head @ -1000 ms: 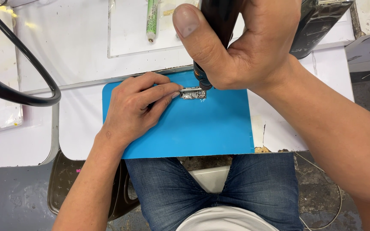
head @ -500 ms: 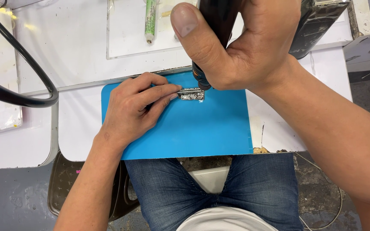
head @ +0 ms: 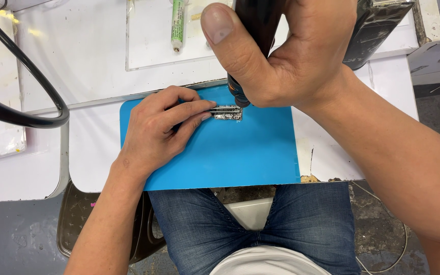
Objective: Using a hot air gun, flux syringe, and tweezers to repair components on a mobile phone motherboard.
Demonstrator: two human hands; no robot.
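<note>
On the blue mat, near its upper edge, a small flat metal part is kept in place by the left hand. The fingers of this hand are stretched out and pressed on the left end of the part, so the hand is laid flat on it and not closed around it. The right hand is wrapped tightly around a dark tool, which is held upright with its tip directly at the upper right corner of the part; whether the tip really touches the metal cannot be told. Compared with one second ago, almost nothing is changed: both hands, the tool and the part are found at the same places, and only a very small shift of the view is noticed. From this it is judged that steady work on one spot of the part is going on. Further back on the white table a green tube is laid on a clear sheet, and a thick black cable is curved at the left side
</note>
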